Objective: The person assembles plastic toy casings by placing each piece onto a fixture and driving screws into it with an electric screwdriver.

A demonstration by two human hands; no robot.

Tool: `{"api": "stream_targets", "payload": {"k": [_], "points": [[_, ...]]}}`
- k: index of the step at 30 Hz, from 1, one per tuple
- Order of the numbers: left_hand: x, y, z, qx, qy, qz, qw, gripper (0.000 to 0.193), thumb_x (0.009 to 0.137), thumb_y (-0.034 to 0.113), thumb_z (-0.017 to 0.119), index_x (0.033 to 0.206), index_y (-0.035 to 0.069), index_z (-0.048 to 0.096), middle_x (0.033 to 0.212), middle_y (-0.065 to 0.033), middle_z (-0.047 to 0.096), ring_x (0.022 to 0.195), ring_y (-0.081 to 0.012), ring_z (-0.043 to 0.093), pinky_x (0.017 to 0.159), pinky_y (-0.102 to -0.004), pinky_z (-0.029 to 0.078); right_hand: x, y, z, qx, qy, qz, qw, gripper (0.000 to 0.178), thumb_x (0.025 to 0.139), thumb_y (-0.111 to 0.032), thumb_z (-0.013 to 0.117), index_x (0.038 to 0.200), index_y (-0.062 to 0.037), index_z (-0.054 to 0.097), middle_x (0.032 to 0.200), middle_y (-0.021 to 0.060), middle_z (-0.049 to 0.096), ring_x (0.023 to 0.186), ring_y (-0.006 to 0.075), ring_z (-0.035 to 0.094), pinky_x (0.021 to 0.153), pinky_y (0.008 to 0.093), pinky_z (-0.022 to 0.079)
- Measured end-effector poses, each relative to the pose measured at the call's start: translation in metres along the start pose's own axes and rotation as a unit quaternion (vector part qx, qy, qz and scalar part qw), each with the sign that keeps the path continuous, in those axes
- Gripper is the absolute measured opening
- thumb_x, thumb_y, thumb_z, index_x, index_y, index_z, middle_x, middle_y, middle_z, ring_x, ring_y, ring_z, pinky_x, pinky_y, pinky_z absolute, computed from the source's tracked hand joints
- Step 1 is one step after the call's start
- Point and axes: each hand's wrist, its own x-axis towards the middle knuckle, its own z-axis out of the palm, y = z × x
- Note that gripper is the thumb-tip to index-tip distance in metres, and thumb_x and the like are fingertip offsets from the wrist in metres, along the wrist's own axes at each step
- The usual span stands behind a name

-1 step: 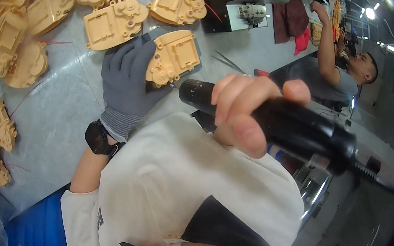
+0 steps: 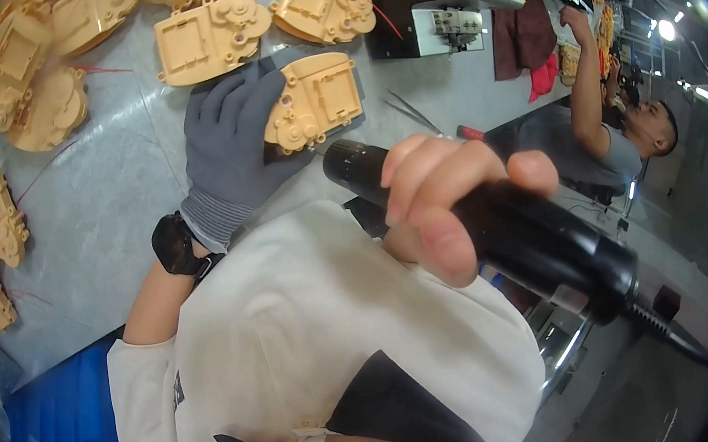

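Grey-gloved left hand gripped a tan housing; bare right hand clasped a black driver.
Left fingers curled around the housing's left side, over the surface; the driver's nose sat just beside its lower edge, though whether they touched could not be told. Farther out, more housings lay beyond and leftward, tweezers to the right.

Desk: plain grey. Housing in the left hand: uniform pale orange-yellow. Housings along the desk's far and left edges: same tint, with thin red wires. Glove: dark grey; cuff finely striped in lighter grey. Tool in the right hand: mainly black. Crate by the desk's near left corner: solid blue. Shirt: off-white. Cloths: maroon and bright red.
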Motion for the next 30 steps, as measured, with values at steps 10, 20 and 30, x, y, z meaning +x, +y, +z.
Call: {"api": "stream_targets", "payload": {"k": [10, 20, 30], "points": [[-0.007, -0.001, -0.007, -0.022, -0.008, -0.014, 1.0, 0.08, 0.054, 0.034, 0.079, 0.124, 0.013, 0.046, 0.106, -0.0062, 0.052, 0.103, -0.0262, 0.048, 0.089, -0.0415, 0.038, 0.004, 0.017, 0.013, -0.041, -0.035, -0.011, 0.998, 0.053, 0.07, 0.017, 0.055, 0.114, -0.0029, 0.032, 0.071, 0.0115, 0.053, 0.053, 0.0199, 0.051, 0.049, 0.0318, 0.043], [-0.008, -0.006, -0.002, -0.034, -0.003, -0.008, 0.999, 0.084, 0.052, 0.03, 0.079, 0.126, 0.012, 0.045, 0.1, -0.0041, 0.055, 0.098, -0.0246, 0.051, 0.088, -0.0413, 0.039, 0.004, 0.021, 0.018, -0.036, -0.02, 0.005, 0.999, 0.044, 0.069, 0.017, 0.057, 0.102, -0.0011, 0.034, 0.071, 0.0131, 0.053, 0.053, 0.0205, 0.051, 0.051, 0.0327, 0.043], [-0.006, -0.002, -0.007, -0.043, -0.036, -0.03, 0.998, 0.081, 0.051, 0.022, 0.079, 0.124, 0.006, 0.047, 0.115, -0.0081, 0.055, 0.106, -0.0302, 0.05, 0.091, -0.0429, 0.038, -0.007, 0.009, 0.001, -0.007, 0.05, 0.015, 0.999, 0.042, 0.07, 0.009, 0.059, 0.104, -0.0053, 0.039, 0.068, 0.0079, 0.053, 0.052, 0.0189, 0.052, 0.054, 0.0346, 0.044]]}}
